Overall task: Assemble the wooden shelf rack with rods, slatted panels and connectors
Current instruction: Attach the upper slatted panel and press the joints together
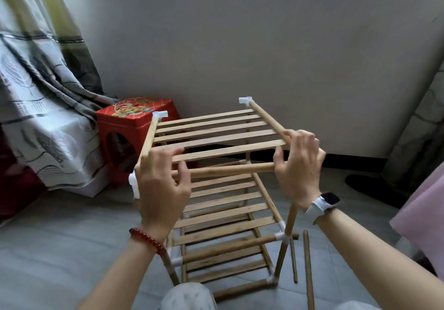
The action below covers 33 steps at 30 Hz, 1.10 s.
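A wooden shelf rack stands on the floor in front of me, with two slatted tiers joined by rods and white connectors. Above it I hold a top slatted panel, tilted, with white connectors on its far corners. A loose front rod lies across its near edge. My left hand grips the rod's left end next to a white connector. My right hand grips the rod's right end and the panel's right side rod.
Two spare rods lie on the grey floor right of the rack. A red stool stands behind left, beside a draped patterned curtain. A white wall is behind. Pink fabric sits at the right edge, and a dark shoe lies near it.
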Motion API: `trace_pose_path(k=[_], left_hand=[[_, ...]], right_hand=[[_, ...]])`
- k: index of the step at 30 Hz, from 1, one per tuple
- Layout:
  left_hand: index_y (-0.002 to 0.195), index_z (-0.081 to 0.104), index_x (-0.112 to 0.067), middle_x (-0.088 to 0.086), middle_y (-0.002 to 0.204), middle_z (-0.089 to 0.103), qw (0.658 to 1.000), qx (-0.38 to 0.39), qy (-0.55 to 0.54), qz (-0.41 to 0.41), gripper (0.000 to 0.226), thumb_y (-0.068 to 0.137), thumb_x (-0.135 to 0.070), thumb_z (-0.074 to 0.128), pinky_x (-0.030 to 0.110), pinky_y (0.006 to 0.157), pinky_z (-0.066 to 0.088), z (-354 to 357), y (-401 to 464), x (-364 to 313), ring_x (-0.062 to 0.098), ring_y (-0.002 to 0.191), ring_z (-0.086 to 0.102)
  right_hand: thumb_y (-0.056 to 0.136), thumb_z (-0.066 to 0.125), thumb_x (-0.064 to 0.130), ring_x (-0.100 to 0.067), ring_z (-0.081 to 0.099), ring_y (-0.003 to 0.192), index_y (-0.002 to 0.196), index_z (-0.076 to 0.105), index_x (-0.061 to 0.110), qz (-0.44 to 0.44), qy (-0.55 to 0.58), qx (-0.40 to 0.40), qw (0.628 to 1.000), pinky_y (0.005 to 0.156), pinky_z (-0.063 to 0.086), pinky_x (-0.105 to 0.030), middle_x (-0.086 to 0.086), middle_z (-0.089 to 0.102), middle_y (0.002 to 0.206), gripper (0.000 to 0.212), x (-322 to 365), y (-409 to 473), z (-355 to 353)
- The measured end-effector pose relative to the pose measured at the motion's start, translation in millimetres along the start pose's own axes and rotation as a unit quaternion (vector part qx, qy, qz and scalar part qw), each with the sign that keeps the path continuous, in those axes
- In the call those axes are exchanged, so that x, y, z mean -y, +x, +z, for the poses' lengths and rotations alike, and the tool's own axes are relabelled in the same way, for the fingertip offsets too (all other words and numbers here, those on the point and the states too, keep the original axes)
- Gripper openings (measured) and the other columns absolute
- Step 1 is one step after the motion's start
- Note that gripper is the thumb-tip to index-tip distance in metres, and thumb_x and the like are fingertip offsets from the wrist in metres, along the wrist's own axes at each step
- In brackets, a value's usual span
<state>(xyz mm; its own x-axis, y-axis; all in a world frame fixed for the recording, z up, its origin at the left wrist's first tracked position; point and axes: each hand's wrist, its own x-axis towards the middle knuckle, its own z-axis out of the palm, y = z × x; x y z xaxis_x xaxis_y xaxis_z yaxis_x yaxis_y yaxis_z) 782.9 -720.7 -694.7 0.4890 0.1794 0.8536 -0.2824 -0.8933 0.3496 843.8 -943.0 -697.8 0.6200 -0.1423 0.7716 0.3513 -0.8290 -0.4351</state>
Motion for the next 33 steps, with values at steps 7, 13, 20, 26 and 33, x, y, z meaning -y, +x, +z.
trace_pose_path(k=[7,13,20,26,33], left_hand=[[0.137,0.037,-0.007,0.009,0.132,0.044,0.947,0.058,-0.148,-0.278,0.051,0.092,-0.021,0.057,0.028,0.096,0.041,-41.1,-56.7,60.3,0.019,0.121,0.045],[0.095,0.061,-0.03,-0.014,0.082,0.069,0.911,0.192,-0.244,-0.272,0.019,0.097,-0.023,0.043,0.009,0.073,0.047,-45.5,-59.5,84.7,-0.001,0.084,0.064],[0.087,0.064,-0.027,-0.01,0.075,0.068,0.889,0.243,-0.285,-0.263,0.023,0.096,-0.016,0.047,0.011,0.073,0.048,-40.0,-52.6,100.0,0.001,0.078,0.064],[0.094,0.068,-0.027,-0.002,0.096,0.072,0.86,0.296,-0.319,-0.266,0.012,0.088,-0.023,0.059,0.024,0.089,0.051,-42.4,-50.3,105.5,0.011,0.096,0.066],[0.094,0.067,-0.033,-0.003,0.098,0.072,0.834,0.339,-0.331,-0.282,0.016,0.081,-0.036,0.057,0.028,0.094,0.048,-43.0,-49.8,114.6,0.011,0.101,0.066]], right_hand=[[0.097,0.043,0.024,-0.024,0.061,0.093,0.123,0.055,0.011,-0.289,0.108,0.253,0.917,0.074,0.048,-0.038,-0.006,0.065,0.108,0.031,132.0,-20.2,35.6],[0.099,0.035,0.041,-0.023,0.062,0.098,0.129,0.051,0.024,-0.292,0.054,0.362,0.884,0.065,0.045,-0.031,-0.004,0.066,0.11,0.038,185.6,-20.8,71.1],[0.099,0.039,0.037,-0.023,0.062,0.1,0.119,0.063,0.026,-0.276,0.094,0.4,0.869,0.079,0.051,-0.04,-0.001,0.069,0.108,0.033,183.9,-22.6,71.9],[0.101,0.031,0.042,-0.021,0.063,0.09,0.114,0.064,0.024,-0.222,0.07,0.432,0.871,0.065,0.046,-0.033,0.002,0.066,0.083,0.04,189.0,-21.4,72.3],[0.098,0.024,0.018,-0.032,0.053,0.072,0.112,0.042,0.01,-0.152,0.013,0.462,0.873,0.054,0.03,-0.034,-0.013,0.063,0.097,0.024,200.4,-23.8,94.0]])
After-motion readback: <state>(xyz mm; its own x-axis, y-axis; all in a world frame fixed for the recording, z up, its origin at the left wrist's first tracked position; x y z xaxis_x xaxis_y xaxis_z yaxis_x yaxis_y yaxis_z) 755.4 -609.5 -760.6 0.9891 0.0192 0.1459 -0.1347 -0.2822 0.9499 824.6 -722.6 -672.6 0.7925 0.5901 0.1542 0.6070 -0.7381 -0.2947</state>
